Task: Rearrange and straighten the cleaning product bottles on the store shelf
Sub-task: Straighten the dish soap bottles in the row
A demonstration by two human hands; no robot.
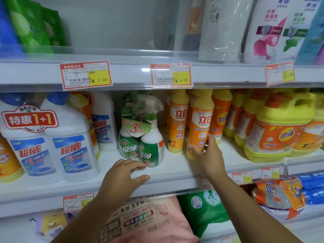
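On the middle shelf a green and white spray-bottle twin pack stands at the centre. To its right stand two slim orange and yellow dish-soap bottles, one further back and one in front. My right hand touches the lower part of the front orange bottle with fingers spread around its base. My left hand rests on the shelf's front edge just below the green pack, fingers relaxed, holding nothing.
A white toilet-cleaner twin pack fills the left of the shelf. Large yellow and orange detergent jugs crowd the right. Price tags line the upper rail. Pink and green detergent bags lie on the shelf below.
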